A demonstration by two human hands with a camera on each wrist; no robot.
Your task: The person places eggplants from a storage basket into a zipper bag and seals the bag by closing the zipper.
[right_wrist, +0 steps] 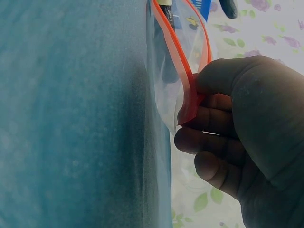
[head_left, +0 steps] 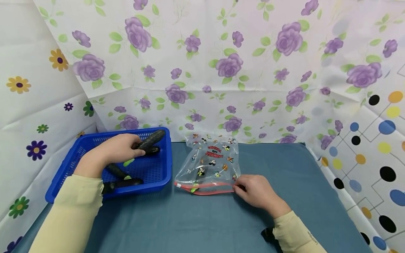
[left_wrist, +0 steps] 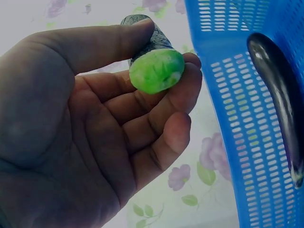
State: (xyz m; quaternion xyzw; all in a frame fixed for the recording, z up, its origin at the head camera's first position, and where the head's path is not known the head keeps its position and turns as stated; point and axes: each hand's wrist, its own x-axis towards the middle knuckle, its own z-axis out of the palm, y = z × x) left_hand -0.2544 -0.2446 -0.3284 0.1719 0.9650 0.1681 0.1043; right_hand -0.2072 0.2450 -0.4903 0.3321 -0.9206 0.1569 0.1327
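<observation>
My left hand point(head_left: 118, 149) grips a dark green cucumber point(head_left: 153, 138) above the blue basket point(head_left: 169, 158). Its pale green end point(left_wrist: 156, 71) faces the palm in the left wrist view, with thumb and fingertips around the body. Inside the basket lie a dark purple eggplant point(left_wrist: 278, 85) and other dark vegetables point(head_left: 116, 171), partly hidden by my arm. A clear zip bag point(head_left: 205, 165) with cartoon prints lies flat on the table, its red-edged mouth towards me and parted. My right hand point(head_left: 256, 191) pinches the right corner of that red zip edge point(right_wrist: 183, 71) between thumb and fingers.
Blue-grey cloth point(head_left: 205, 221) covers the table. Behind it hangs a white sheet with purple flowers point(head_left: 229, 65); patterned sheets close off the left and right sides. A black object point(head_left: 268, 234) is by my right wrist.
</observation>
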